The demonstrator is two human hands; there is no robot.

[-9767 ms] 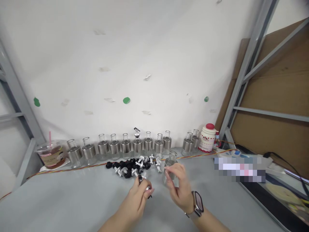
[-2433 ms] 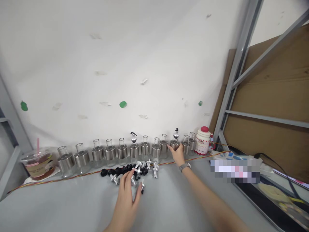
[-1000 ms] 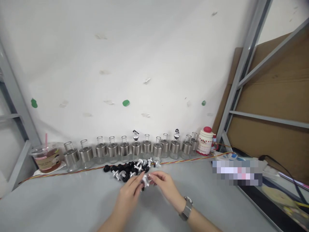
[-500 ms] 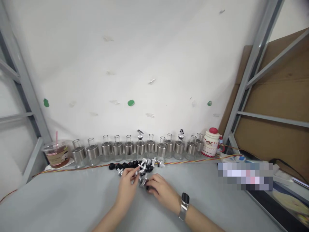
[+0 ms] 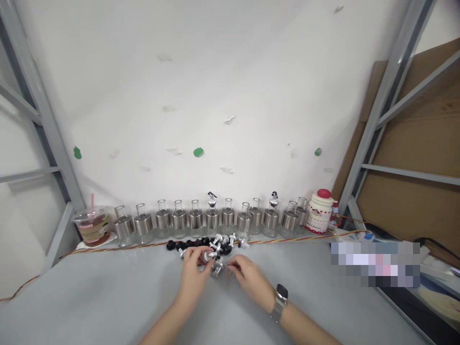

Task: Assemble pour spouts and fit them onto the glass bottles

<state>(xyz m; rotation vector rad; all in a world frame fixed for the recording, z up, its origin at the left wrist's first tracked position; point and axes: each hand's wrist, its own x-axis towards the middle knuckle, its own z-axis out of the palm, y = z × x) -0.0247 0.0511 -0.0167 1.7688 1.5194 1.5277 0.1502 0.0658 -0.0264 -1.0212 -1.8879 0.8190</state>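
My left hand (image 5: 194, 273) is closed around a silver bottle pourer spout (image 5: 209, 256), thumb and fingers on either side of it. My right hand (image 5: 249, 278), wearing a watch, is pinched just right of the pile; anything between its fingertips is too small to make out. Between the hands lie loose silver pourer pieces (image 5: 217, 269) on the grey table. Behind them are more silver pieces (image 5: 233, 239) and a row of black stoppers (image 5: 179, 246). Glass bottles with metal collars (image 5: 196, 218) stand along the wall. Two carry fitted pourers (image 5: 274, 199).
A plastic drink cup (image 5: 92, 230) with a straw stands at the left end of the bottles. A red-lidded jar (image 5: 319, 213) is at the right end. A twisted red-yellow wire (image 5: 287, 239) crosses the table (image 5: 118, 297). Papers and a dark flat item lie far right.
My left hand has lifted a silver pourer spout, now showing between its fingers. My right hand has drawn back to the right from the loose pieces. The view has shifted slightly.
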